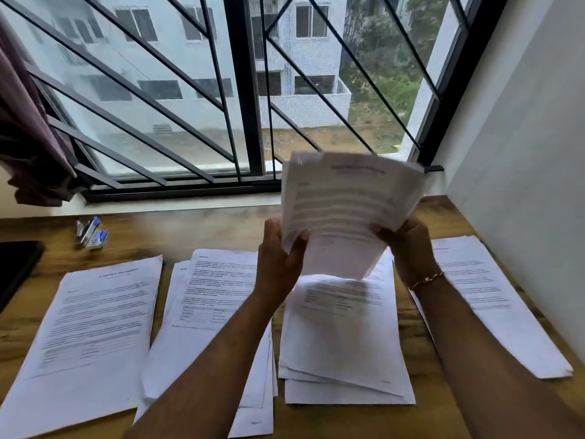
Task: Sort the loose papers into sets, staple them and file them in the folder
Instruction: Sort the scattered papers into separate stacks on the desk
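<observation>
We held a sheaf of papers up off the counter, tilted and blurred, with both hands gripping its lower edge: our left hand curled round the lower left corner, thumb on the front sheet, and our right hand pinching the lower right side, a thin bracelet on that wrist. Directly beneath the hands lay one loose pile; a second pile lay just left of our left forearm, a third pile further left, and a fourth pile to the right of our right wrist. Well to the left of the hands lay a blue stapler.
</observation>
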